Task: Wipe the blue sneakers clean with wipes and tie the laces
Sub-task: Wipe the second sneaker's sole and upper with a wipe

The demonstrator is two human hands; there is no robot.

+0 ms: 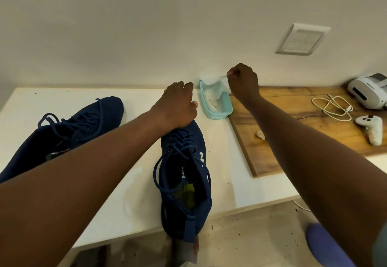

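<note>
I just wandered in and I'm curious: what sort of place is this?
Probably a room in a home or small office, not a workshop: a white table against a plain wall with a switch or socket plate, and a wooden board holding a VR headset, controller and cable.

Soft even indoor light, faint shadows, wide-angle bending at edges.

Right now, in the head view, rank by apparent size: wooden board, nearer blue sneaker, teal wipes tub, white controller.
1. wooden board
2. nearer blue sneaker, enlarged by nearness to the camera
3. teal wipes tub
4. white controller
</note>
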